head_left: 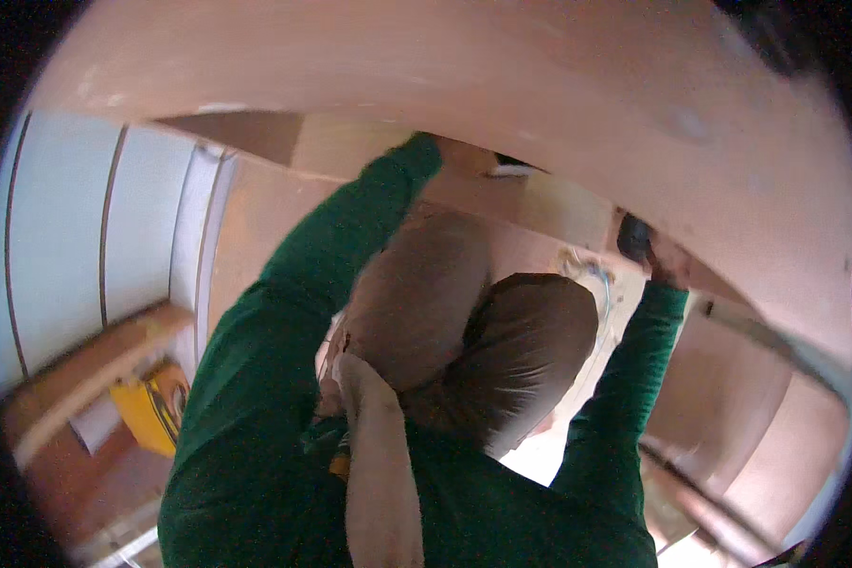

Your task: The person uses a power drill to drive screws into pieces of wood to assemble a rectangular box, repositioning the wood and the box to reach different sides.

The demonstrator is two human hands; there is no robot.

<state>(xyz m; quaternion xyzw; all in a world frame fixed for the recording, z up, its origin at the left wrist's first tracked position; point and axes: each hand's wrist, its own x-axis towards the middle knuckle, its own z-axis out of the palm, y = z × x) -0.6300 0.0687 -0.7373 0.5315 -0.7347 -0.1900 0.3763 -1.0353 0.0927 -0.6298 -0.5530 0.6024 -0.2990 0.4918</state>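
Both my arms, in green sleeves, rise from the lower edge toward a big terracotta-coloured panel that curves across the top. My left hand reaches under the panel's edge and is mostly hidden by it; a small white and black thing lies just beside it. My right hand is at the panel's lower edge on the right, fingers closed around a dark object. Between my arms are my knees in brown trousers. A beige strap hangs in front of my chest.
A white panelled wall stands at the left. Below it lie a wooden plank and a yellow bag. Pale loose wires hang near my right arm. A grey metal rail runs along the right.
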